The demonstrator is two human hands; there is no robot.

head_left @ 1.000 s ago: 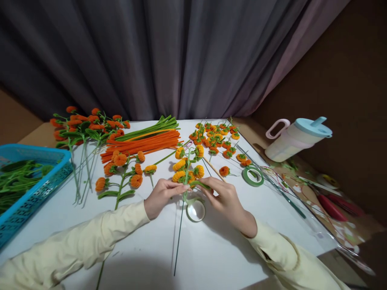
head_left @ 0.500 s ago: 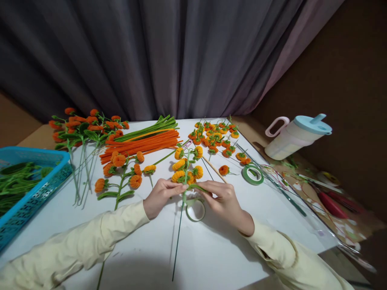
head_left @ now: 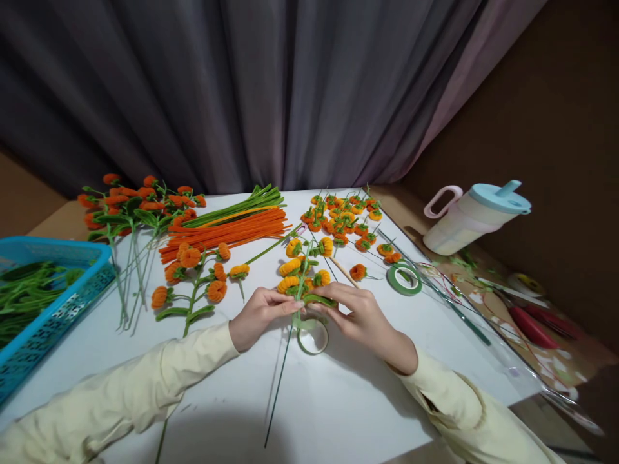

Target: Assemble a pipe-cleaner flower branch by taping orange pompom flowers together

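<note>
Near the middle of the white table, a stem with several yellow-orange pumpkin-like heads is pinched in my left hand, just below the heads. My right hand has its fingers closed on a green fuzzy leaf at the right side of that stem. A roll of pale green tape stands right under the fingers, its loose end near the stem. To the left lies a finished-looking branch with orange heads and green leaves.
Orange fuzzy sticks and green ones lie at the back. Loose small pumpkins and a green tape roll are right of centre. A blue basket is left; a cup and red-handled tool are right.
The held stem has tilted, its heads moving slightly right and its lower end left. My right hand has shifted a little right, and the leaf now points more to the right.
</note>
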